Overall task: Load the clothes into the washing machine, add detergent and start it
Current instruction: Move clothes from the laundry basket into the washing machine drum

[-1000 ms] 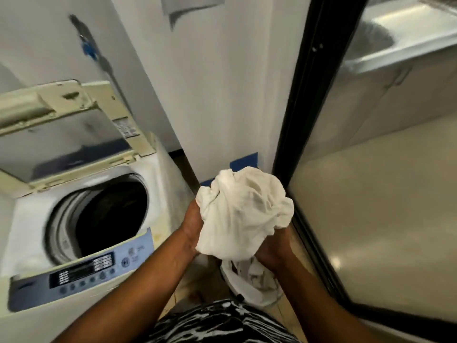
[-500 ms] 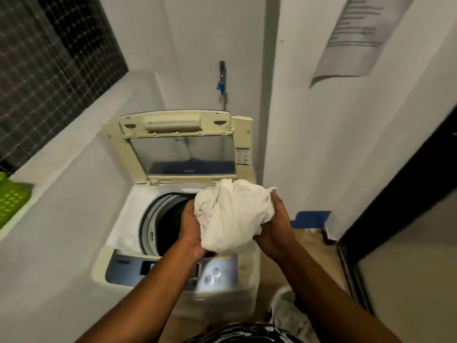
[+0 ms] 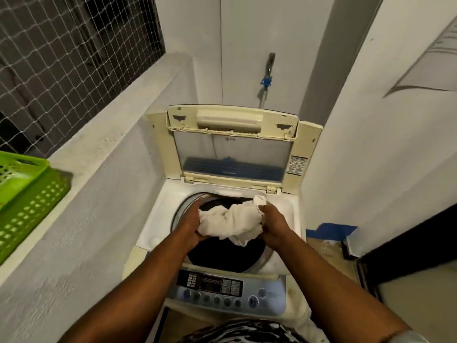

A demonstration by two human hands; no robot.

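A white cloth (image 3: 232, 221) is held bunched between both hands, over the drum (image 3: 222, 258) of the washer (image 3: 157, 219). The left hand (image 3: 191, 222) is curled around the cloth's left end, with the fingers tucked under the fabric. The right hand (image 3: 273, 224) is closed on the right end, and a knot of fabric is seen sticking up just beyond its knuckles. A flap of the cloth is hung down between the hands into the dark opening. Whether anything lies in the drum under the hands cannot be told, as the inside is too dark.

Beyond the hands the lid (image 3: 232, 154) is stood open and upright, with its clear pane faced toward the camera. Nearer than the hands, below the wrists, the panel (image 3: 222, 290) is seen, with a dark display and a row of round buttons. Its left end is crossed by the left forearm.

Farther off, beyond the lid, a tap (image 3: 268, 70) with a blue fitting is fixed to the wall. Well to the left of the left hand a green basket (image 3: 27, 189) is set on a ledge (image 3: 111, 134), and netting (image 3: 61, 45) is stretched above that ledge. To the right of the right hand, low at the foot of the wall, blue tape (image 3: 331, 230) is stuck. High to the right, a sheet of paper (image 3: 435, 58) is fixed to the wall.
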